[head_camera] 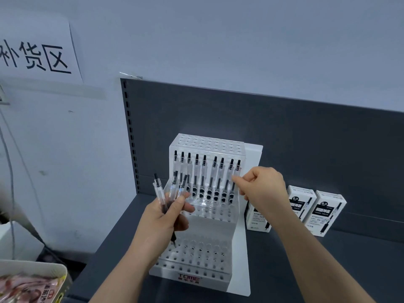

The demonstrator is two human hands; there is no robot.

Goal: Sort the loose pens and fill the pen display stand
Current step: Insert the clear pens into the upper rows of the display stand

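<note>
The dark shelf point(328, 259) fills the lower right of the frame, and the pen display stand point(240, 259) sits at its centre, stepped in tiers. The middle tier already carries a row of pens point(203, 171) standing upright. The lowest tier, nearest the bottom of the frame, shows only open holes. Two pen boxes point(314, 208) stand to the right of the stand.

Your left hand point(166, 215), left of centre, is curled round a bundle of loose pens point(158, 189), buttons up and tips down over the lower tier. Your right hand point(262, 189) reaches in from the right, and its thumb and forefinger pinch the end pen point(237, 171) at the right end of the row.

You look to be seating that pen. Keep it in line with its neighbours, feel the tip find the hole, and push straight down rather than sideways, since a nudge could tilt the pen beside it. Hold the bundle clear of the row. Then draw the next pen by its upper barrel, so the tip stays free to aim.
</note>
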